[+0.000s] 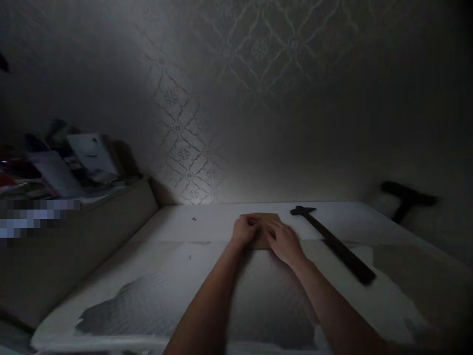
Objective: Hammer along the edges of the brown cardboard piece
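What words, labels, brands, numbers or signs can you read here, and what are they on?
None readable.
White item at left: a dark mark, too blurred to read.
Board and hammer: no lettering shows.

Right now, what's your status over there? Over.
Left hand, right hand: both on brown board. Board on white table. Hammer to the right, apart from both hands.
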Demonstrator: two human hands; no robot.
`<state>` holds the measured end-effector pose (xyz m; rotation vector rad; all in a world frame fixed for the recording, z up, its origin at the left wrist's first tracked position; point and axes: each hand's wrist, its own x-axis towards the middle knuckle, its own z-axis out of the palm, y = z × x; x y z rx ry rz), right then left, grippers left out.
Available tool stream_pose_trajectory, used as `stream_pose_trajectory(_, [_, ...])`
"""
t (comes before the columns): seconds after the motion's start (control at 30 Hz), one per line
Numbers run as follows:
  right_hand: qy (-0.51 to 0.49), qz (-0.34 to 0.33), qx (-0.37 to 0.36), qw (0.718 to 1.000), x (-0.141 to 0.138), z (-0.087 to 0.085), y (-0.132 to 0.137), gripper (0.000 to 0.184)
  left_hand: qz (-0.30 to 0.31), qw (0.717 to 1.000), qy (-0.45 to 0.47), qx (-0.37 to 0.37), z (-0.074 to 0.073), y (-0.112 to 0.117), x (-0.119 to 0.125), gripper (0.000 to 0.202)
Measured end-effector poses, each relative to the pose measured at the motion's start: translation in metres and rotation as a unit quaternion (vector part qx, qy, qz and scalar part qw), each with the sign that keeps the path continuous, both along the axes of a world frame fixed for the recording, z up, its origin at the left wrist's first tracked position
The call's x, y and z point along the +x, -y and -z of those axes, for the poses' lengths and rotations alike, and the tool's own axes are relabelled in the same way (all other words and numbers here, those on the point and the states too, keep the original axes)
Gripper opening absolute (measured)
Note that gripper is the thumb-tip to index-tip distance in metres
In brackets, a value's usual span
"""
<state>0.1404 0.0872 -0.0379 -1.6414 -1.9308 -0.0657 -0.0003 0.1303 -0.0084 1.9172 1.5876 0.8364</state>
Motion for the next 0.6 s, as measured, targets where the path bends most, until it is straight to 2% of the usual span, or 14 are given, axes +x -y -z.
stream_pose_trajectory(0.07, [0.001,0.089,0.033,0.995,0.013,-0.005,0.002,0.037,0.000,1.000,0.008,-0.013,0.001,-0.001,-0.001,0.029])
stream_pose_trajectory(0.13, [0.003,0.200,0.051,0.978,0.032,-0.009,0.006,0.039,-0.004,1.000,0.014,-0.015,0.003,-0.002,-0.002,0.029])
stream_pose_trajectory(0.2, [-0.007,0.289,0.019,0.957,0.051,-0.012,0.011,0.043,-0.011,1.000,0.015,-0.010,0.005,-0.002,-0.002,0.028])
stream_pose_trajectory(0.27, [-0.012,0.334,-0.050,0.941,0.065,-0.014,0.015,0.044,-0.013,1.000,0.016,-0.007,0.007,-0.003,-0.002,0.027])
stream_pose_trajectory(0.37, [-0.014,0.341,-0.109,0.934,0.073,-0.016,0.018,0.045,-0.014,1.000,0.016,-0.005,0.009,-0.004,-0.002,0.028])
stream_pose_trajectory(0.6, [-0.009,0.303,-0.128,0.944,0.077,-0.012,0.011,0.038,0.011,0.999,0.050,0.003,0.010,-0.004,-0.004,0.026])
